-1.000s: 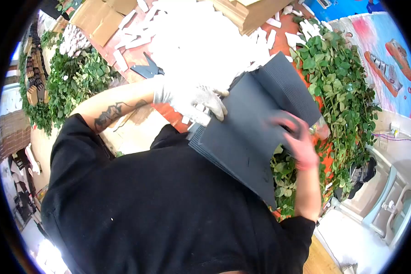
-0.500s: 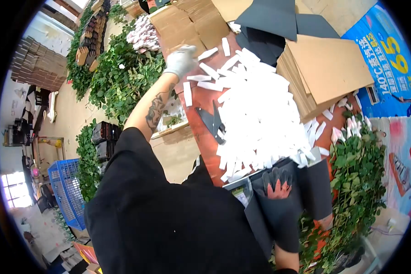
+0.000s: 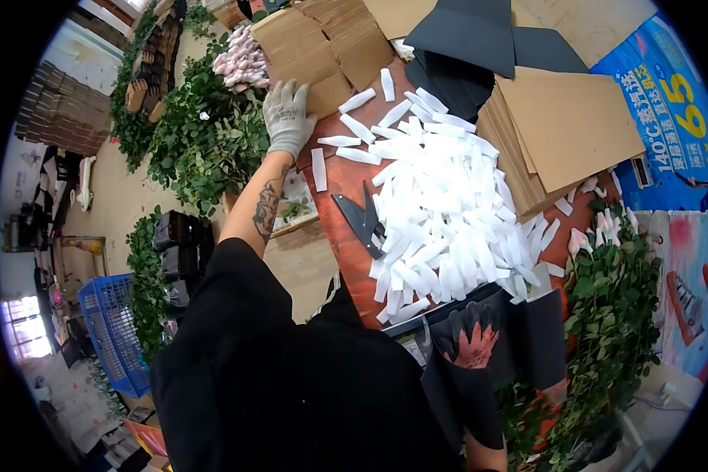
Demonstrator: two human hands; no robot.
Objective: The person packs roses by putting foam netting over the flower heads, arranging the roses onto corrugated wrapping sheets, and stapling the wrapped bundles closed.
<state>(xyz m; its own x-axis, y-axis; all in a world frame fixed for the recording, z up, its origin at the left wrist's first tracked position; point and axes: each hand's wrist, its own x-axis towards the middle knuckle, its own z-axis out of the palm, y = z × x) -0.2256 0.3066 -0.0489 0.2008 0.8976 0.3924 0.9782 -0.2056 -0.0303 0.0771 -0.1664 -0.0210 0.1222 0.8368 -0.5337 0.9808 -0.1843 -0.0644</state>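
A heap of white foam-net sleeves covers much of an orange-red tabletop, and the clock directions here are read from its middle. At ten o'clock the left hand, in a pale grey-white knit glove, lies with its fingers stretched out and unclenched, at the near edge of a stack of folded brown cardboard; whether the fingertips press on the board cannot be told. At six o'clock, close to the wearer's body, the right hand, in a black-and-red glove, shows extended fingers, with a curled black flexible sheet wrapped about its wrist; it cannot be told whether the hand grips the sheet. A black hinged tool lies at nine o'clock, splayed in a V beside the sleeves. Flat black sheets sit at twelve o'clock, and a thick stack of plain brown cardboard stands at two. Green leafy stems with pale pink tips hang at four o'clock, more leafy stems gather at ten beyond the left hand, and a blue plastic lattice basket rests at eight.
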